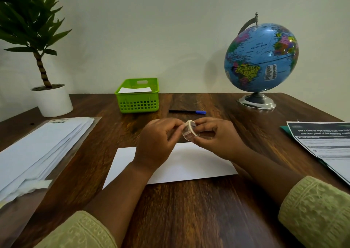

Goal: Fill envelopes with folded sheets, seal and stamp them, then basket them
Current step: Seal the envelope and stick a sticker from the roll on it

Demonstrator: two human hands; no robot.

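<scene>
White paper at the centre: one envelope [189, 164] flat on the wooden surface [189, 210], partly under both wrists; no flap visible from here, so cannot tell whether filled or sealed. Above it, clear of the surface, a small roll of patterned tape [190, 130] pinched from both sides. Left grip [157, 140] closed on the roll's left rim with thumb and fingertips, seemingly picking at the loose end; right grip [216, 136] curled round the roll's right side, steadying it. Whether meant as seal or as stamp, hard to say; probably one of the closing steps on this envelope.

Further back, left of centre, a green basket [139, 104] with at least one white envelope [135, 90] inside, so one round apparently finished. Far left, in a clear sleeve, a thick stack of white envelopes or sheets [43, 143], well apart from both grips; plenty left, judging by that. Between basket and grips, a black pen [186, 112] with a blue cap, untouched.

Out of the job: a potted plant [34, 20] back left; a globe [261, 58] back right; printed pages [325, 143] at the right edge.

Left to do on the present piece: free a strip, stick it down, drop the envelope in the basket; then on to the stack.
</scene>
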